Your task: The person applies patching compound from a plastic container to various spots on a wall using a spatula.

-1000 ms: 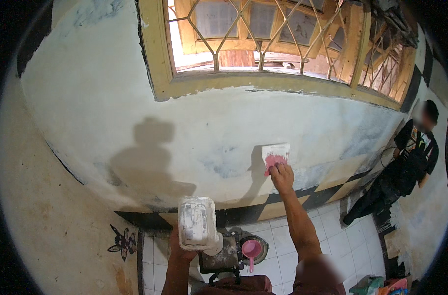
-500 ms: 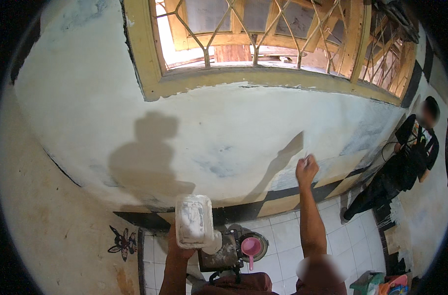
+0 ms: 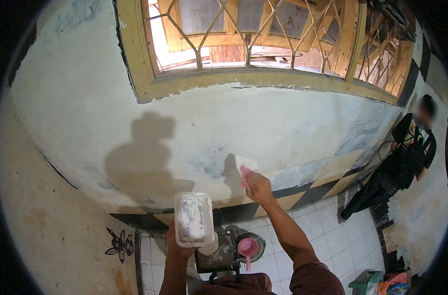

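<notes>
Being pinched in the R hand (image 3: 259, 188), a flat scraper (image 3: 244, 169), white w/ a ragged pink patch, is held by the smooth, grey-blotched wall (image 3: 293, 123); contact can't be told. A rounded-rect. plastic tub (image 3: 210, 221), caked white inside, is supported by the L hand (image 3: 185, 252); finger pose can't be told.

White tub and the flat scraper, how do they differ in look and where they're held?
The tub is boxy and whitish; the scraper is flat, white and pink. The tub looks larger in view than the scraper. The left hand holds the tub; the right hand holds the scraper up by the wall. Both show white.
</notes>
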A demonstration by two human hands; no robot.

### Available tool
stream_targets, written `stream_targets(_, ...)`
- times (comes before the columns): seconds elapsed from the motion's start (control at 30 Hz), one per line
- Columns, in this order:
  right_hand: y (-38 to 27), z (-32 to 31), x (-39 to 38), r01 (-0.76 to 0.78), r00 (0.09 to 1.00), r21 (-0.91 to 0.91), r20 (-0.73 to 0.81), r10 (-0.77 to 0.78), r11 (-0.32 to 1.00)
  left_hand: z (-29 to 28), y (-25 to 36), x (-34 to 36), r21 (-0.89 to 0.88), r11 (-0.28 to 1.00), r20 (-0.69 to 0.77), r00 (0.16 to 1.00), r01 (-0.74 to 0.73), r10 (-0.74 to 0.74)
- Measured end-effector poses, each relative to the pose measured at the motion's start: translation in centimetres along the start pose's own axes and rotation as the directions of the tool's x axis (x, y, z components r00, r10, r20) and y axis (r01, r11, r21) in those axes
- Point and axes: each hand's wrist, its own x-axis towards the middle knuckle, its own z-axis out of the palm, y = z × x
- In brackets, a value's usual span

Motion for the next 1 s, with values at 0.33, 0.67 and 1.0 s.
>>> stream_targets(0.33,12.3,-3.7,-0.8,0.097,0.985,-0.422,0.168,-0.028,0.901,1.0,-0.6,-0.5,-0.130,0.991,-0.035,0.999,0.029,-0.034)
stream_targets(0.67,13.8,-10.7,-6.5,-0.275,0.959,-0.306,-0.024,0.282,0.911,2.4,-0.9,0.0,-0.081,0.996,-0.032,0.998,0.045,-0.048)
stream_targets(1.0,13.6,-7.7,4.2,-0.241,0.887,-0.092,-0.424,0.181,0.966,1.4,-2.0,-0.1,-0.055,0.998,-0.017,0.999,0.039,-0.040)
